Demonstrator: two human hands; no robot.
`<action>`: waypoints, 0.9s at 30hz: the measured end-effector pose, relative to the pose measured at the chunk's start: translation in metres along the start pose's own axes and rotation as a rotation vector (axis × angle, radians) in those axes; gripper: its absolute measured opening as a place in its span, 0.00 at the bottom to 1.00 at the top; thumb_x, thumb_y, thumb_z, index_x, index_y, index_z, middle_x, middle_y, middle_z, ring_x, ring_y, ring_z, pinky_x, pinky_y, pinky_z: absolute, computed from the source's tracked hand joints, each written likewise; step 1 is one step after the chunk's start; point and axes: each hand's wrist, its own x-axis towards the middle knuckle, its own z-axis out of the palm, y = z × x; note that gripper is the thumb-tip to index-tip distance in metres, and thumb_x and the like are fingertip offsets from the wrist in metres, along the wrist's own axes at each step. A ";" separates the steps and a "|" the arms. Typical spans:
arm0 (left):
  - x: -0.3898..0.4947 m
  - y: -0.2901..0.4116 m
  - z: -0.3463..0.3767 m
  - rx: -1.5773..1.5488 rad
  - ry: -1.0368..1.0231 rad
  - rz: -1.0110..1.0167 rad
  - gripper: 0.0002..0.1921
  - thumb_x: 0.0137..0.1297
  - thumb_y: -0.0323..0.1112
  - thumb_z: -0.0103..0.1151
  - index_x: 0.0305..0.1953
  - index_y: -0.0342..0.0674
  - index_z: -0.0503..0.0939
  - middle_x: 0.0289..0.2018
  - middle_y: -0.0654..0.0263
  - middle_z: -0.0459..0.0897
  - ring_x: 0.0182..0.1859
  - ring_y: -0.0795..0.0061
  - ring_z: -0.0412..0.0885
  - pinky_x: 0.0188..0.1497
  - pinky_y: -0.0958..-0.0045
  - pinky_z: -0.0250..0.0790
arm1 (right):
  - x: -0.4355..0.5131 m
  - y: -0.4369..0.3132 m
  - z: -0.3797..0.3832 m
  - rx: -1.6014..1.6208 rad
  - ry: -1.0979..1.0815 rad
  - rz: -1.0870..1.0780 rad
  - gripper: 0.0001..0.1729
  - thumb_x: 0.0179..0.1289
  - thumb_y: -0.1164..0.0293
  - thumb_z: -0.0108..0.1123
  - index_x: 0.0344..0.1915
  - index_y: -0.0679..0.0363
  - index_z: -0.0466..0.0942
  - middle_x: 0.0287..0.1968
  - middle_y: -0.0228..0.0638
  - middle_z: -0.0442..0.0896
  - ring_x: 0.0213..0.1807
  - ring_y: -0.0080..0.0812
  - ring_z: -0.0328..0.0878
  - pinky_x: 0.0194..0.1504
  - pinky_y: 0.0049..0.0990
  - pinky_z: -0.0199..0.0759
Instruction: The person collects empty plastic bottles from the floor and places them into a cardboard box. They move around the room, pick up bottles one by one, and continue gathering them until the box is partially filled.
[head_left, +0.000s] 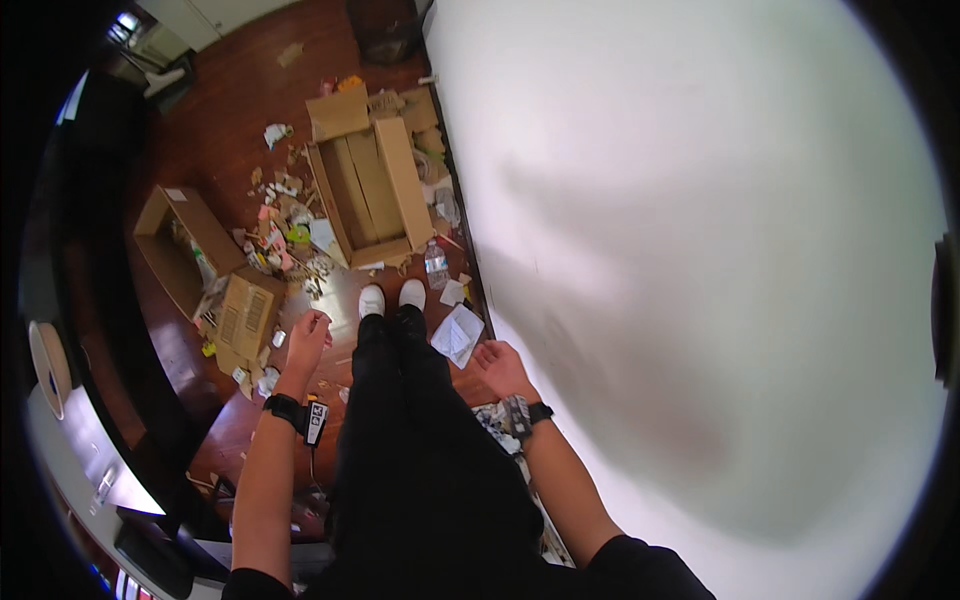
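Observation:
My left hand (306, 346) hangs in the air over the wooden floor, fingers loosely curled, with nothing visible in it. Beyond it lie a closed cardboard box (246, 311) and scattered scraps. My right hand (505, 370) is held near the white wall (675, 225), its fingers slightly bent and nothing in them. Just past its fingertips, white paper sheets (457, 334) rest on the floor. A large open cardboard box (364, 187) stands ahead of my white shoes (371, 300), and its visible inside holds nothing. A clear plastic bottle (436, 265) stands or lies beside that box.
Torn paper, plastic and cardboard litter (281, 232) is strewn between the boxes. Another open carton (187, 247) on the left has items inside. A dark bin (385, 34) stands at the far wall. Along the left runs dark furniture (97, 225), with a floor-cleaning head (165, 81) behind.

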 end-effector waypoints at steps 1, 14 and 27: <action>0.012 -0.014 0.010 -0.018 0.000 -0.066 0.10 0.73 0.37 0.49 0.37 0.39 0.75 0.20 0.69 0.76 0.21 0.82 0.74 0.23 0.80 0.66 | 0.026 0.002 0.000 -0.014 -0.015 0.052 0.07 0.66 0.69 0.57 0.39 0.60 0.75 0.41 0.37 0.81 0.48 0.36 0.79 0.55 0.39 0.75; 0.228 -0.203 0.083 0.054 -0.172 -0.293 0.10 0.74 0.40 0.51 0.42 0.40 0.76 0.25 0.71 0.77 0.27 0.85 0.74 0.30 0.81 0.66 | 0.366 0.014 -0.037 -0.475 0.274 0.003 0.15 0.63 0.61 0.60 0.46 0.54 0.71 0.39 0.31 0.76 0.41 0.32 0.79 0.43 0.34 0.76; 0.336 -0.267 0.099 0.014 -0.241 -0.366 0.09 0.71 0.37 0.53 0.42 0.38 0.77 0.26 0.70 0.77 0.30 0.82 0.76 0.34 0.80 0.67 | 0.598 0.006 -0.103 -1.321 0.622 -0.596 0.41 0.50 0.65 0.70 0.63 0.69 0.67 0.56 0.53 0.77 0.54 0.48 0.77 0.53 0.38 0.74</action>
